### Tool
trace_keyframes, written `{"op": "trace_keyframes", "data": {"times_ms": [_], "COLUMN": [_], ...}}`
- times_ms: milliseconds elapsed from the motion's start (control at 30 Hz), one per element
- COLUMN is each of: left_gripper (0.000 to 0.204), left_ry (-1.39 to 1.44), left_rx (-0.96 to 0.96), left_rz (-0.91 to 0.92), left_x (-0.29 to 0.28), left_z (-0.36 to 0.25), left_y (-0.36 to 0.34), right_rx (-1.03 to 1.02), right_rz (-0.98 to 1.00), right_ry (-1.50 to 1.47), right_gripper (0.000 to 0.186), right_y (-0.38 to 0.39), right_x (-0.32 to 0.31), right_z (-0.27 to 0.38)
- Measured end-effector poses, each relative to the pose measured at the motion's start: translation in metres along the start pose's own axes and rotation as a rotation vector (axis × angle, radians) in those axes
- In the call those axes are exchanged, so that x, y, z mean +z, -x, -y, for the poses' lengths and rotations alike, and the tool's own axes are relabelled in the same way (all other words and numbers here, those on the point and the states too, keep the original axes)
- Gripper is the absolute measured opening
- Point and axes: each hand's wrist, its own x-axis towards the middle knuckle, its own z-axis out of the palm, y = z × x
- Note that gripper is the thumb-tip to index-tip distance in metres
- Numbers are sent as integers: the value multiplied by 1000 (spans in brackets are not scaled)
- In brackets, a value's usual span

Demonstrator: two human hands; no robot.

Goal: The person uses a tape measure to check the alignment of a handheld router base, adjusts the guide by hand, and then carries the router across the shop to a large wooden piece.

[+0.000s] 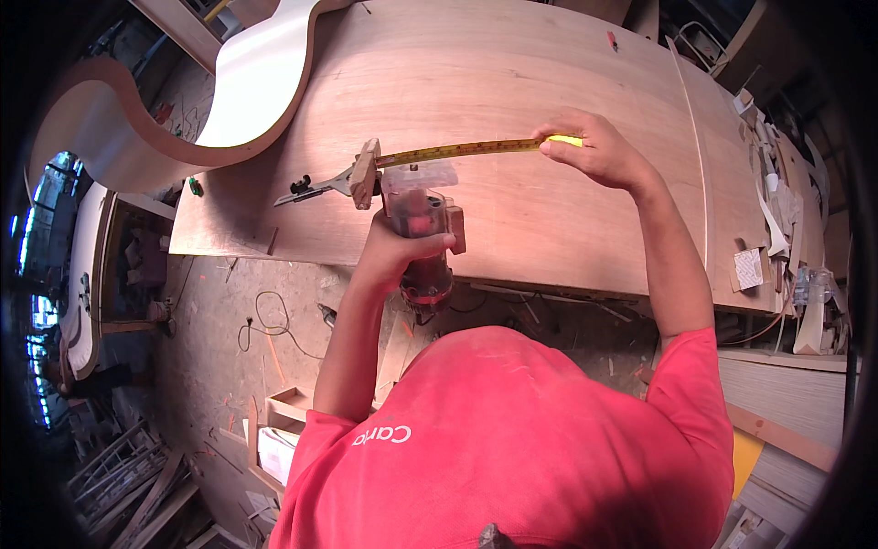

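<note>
Left hand wraps around the body of a tool with a clear plate, mid-frame; right hand, right of centre, grips a tape at its yellow end. The blade runs from a wood block, left of the plate, across to the right fingers; whether its hook bears on the block I cannot tell. A metal arm reaches left from the block, and a smaller block sits by the left thumb.

The step looks like measuring. To do it well, pull the blade taut and square to the block — it seems to bow slightly, though the lens bends edges — and keep the tool from rocking. Read from straight above, with the power off while fingers are so near.

Under all this spreads a board. Farther out come a wavy panel at upper left, a thin strip and offcuts at right, and the floor at lower left.
</note>
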Motion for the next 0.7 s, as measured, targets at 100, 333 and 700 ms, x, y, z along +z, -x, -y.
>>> {"op": "trace_keyframes", "data": {"times_ms": [100,333,700], "left_gripper": [54,53,52], "left_ry": [-3,-28,-26], "left_rx": [0,23,22], "left_rz": [-3,-27,-5], "left_x": [1,6,7], "left_z": [-1,-5,0], "left_y": [0,1,0], "right_rx": [-9,53,49], "right_rz": [-3,38,3], "right_ry": [18,34,-13], "right_gripper": [27,33,32], "right_y": [1,5,14], "right_x": [-1,-5,-4], "right_z": [0,5,3]}}
